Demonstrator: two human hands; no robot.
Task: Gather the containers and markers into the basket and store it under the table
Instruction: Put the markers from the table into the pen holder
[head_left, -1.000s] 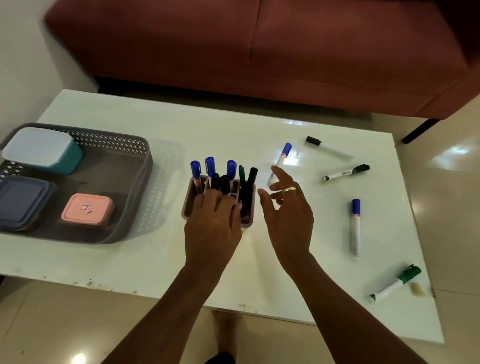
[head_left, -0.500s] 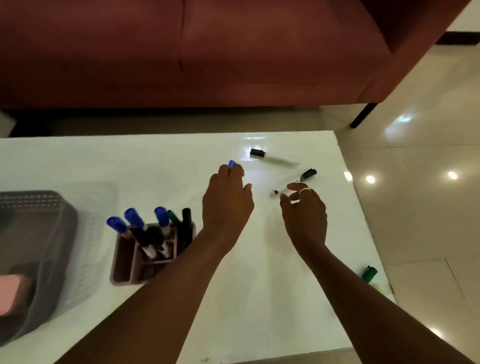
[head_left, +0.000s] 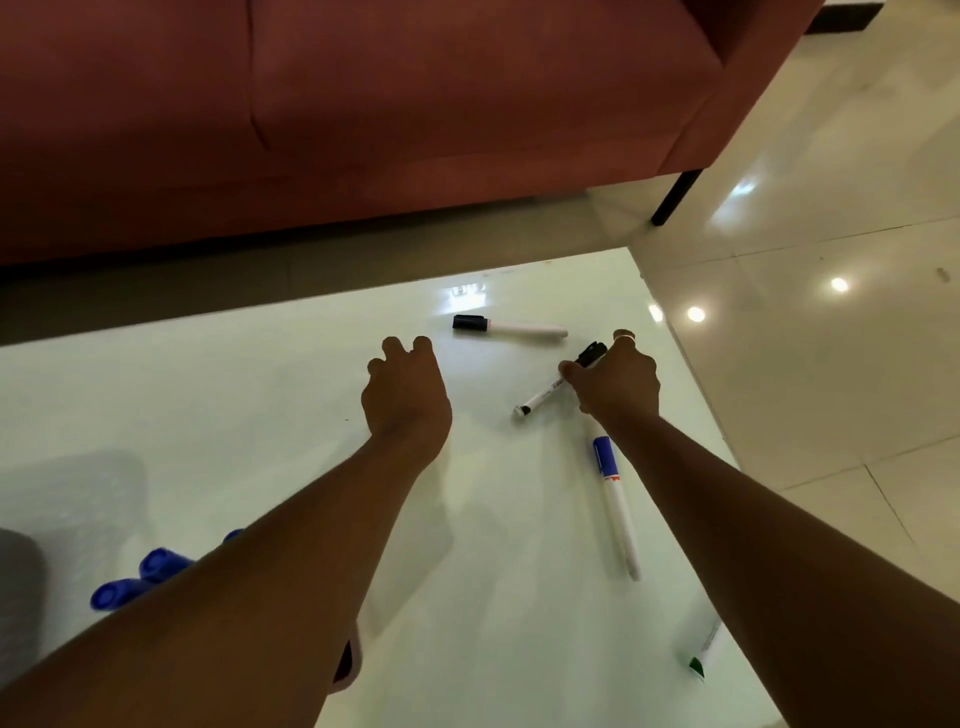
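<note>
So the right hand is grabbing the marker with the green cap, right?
Not quite. In the head view the right hand has its fingers on the slim marker with the black cap, which lies slanted on the white table. The green-capped marker lies untouched near the table's right edge, partly hidden by the right forearm.

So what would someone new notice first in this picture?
Two bare arms reach across a glossy white table, the right hand closing on a thin black-capped marker near the far right corner. The left hand is curled mid-table; whether it holds anything is hidden. A red sofa fills the background.
</note>
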